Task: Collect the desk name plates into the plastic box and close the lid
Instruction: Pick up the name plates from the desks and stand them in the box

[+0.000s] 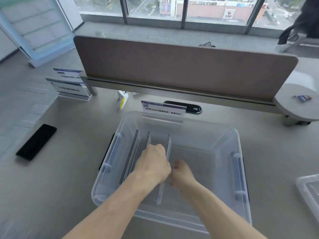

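Observation:
A clear plastic box (222, 135) sits open on the desk in front of me. Inside it, several name plates (133, 152) stand on edge along the left side. Both my hands are down in the box: my left hand (153, 164) and my right hand (183, 173) pinch a clear name plate (168, 145) standing upright near the box's middle. Another name plate (163, 109) with blue header and dark text stands just behind the box's far rim. Two more name plates (69, 83) stand at the far left. The clear lid (309, 190) lies at the right edge.
A black phone (36, 142) lies on the desk to the left. A white and yellow object (122, 100) stands behind the box. A brown partition (186, 69) closes the desk's far side, with a black cable port (191, 107) below it. A round side table (300, 104) is at the right.

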